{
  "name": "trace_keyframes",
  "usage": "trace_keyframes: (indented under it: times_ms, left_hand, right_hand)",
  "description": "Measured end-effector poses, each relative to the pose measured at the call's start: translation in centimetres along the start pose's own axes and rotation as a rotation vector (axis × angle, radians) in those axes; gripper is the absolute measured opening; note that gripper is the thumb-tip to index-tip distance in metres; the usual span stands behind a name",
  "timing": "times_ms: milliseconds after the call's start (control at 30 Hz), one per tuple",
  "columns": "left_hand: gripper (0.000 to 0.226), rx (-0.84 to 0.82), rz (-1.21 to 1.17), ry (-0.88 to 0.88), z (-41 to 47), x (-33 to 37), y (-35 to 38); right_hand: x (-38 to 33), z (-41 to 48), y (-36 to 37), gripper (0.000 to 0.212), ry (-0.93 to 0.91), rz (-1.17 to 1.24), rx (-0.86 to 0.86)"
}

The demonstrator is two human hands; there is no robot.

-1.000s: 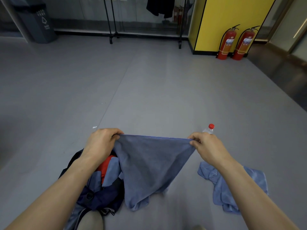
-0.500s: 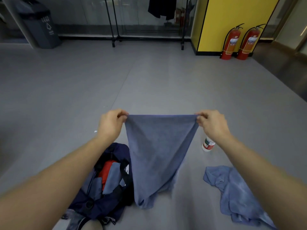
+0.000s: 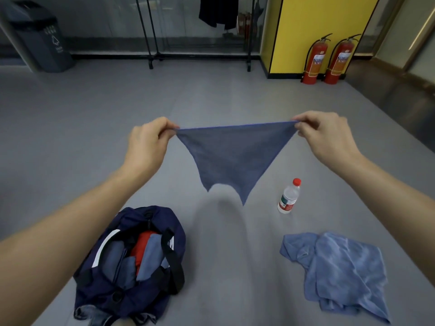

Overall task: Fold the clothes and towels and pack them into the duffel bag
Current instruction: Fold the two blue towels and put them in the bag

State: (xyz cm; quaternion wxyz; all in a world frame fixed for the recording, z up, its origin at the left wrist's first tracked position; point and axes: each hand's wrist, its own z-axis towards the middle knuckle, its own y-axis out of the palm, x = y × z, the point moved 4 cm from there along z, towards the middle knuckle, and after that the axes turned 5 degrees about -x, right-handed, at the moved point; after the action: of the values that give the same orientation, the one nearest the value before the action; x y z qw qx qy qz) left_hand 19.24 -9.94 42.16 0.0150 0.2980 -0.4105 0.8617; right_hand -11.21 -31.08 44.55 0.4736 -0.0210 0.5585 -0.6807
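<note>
A blue-grey towel [image 3: 231,156] hangs in the air, stretched taut by its two upper corners. My left hand [image 3: 147,143] pinches the left corner and my right hand [image 3: 322,135] pinches the right one. The towel's lower edge flares above the grey floor and touches nothing. Below my left arm a navy duffel bag [image 3: 106,295] lies open on the floor, with folded blue cloths [image 3: 122,262] and a red item [image 3: 141,245] inside. A lighter blue towel [image 3: 341,271] lies crumpled on the floor at the lower right.
A clear water bottle [image 3: 289,196] with a red cap stands on the floor between the held towel and the crumpled one. Far back are a clothes rack [image 3: 153,31], a grey bin [image 3: 40,38], a yellow wall [image 3: 317,31] and two red fire extinguishers [image 3: 328,60].
Both hands have risen and spread apart, lifting the towel clear of the bag and the floor and pulling its top edge tight. The view has tilted, so the bottle stands fully exposed.
</note>
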Motion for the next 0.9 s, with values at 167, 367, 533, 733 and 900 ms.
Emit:
trace_keyframes:
  times_ms: [167, 367, 533, 733, 900]
  left_hand:
    - [0.015, -0.151, 0.019, 0.018, -8.5, -3.8, 4.9]
    - [0.026, -0.465, 0.135, -0.069, -20.5, -11.2, 14.8]
    - [0.025, -0.742, 0.162, -0.208, -30.7, -16.3, 22.8]
    - [0.045, -1.045, 0.298, -0.219, -40.4, -19.0, 28.6]
    - [0.009, -1.190, 0.423, -0.041, -44.9, -19.7, 29.3]
  right_hand:
    - [5.2, -8.3, 6.1, 0.022, 0.036, -0.018, -0.154]
    - [13.2, -19.9, 18.3, 0.027, 0.074, -0.036, -0.360]
    - [18.5, -28.4, 27.9, 0.036, 0.132, -0.072, -0.508]
    - [22.9, -38.3, 34.9, 0.017, 0.130, -0.116, -0.764]
    - [22.1, -41.6, 35.4, 0.015, 0.002, -0.077, -0.768]
